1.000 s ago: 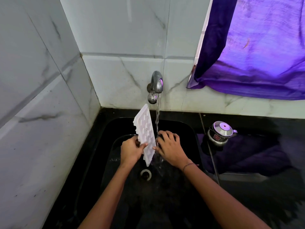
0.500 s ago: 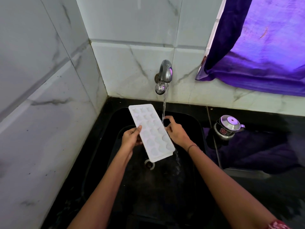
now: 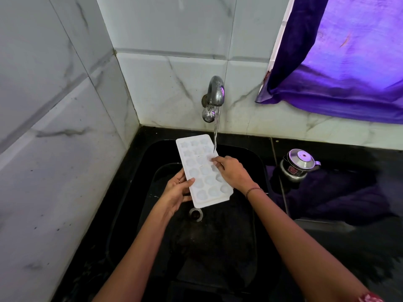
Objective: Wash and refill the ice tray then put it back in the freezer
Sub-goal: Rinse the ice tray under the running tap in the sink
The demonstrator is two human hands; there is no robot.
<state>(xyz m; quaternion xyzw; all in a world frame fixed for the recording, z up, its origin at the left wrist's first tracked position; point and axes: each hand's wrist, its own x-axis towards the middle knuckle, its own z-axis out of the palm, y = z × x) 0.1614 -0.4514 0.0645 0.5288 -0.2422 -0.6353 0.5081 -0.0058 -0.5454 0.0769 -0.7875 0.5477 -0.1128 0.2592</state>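
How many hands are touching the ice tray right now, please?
2. The left hand grips the ice tray by its left edge; the right hand lies over its right side.
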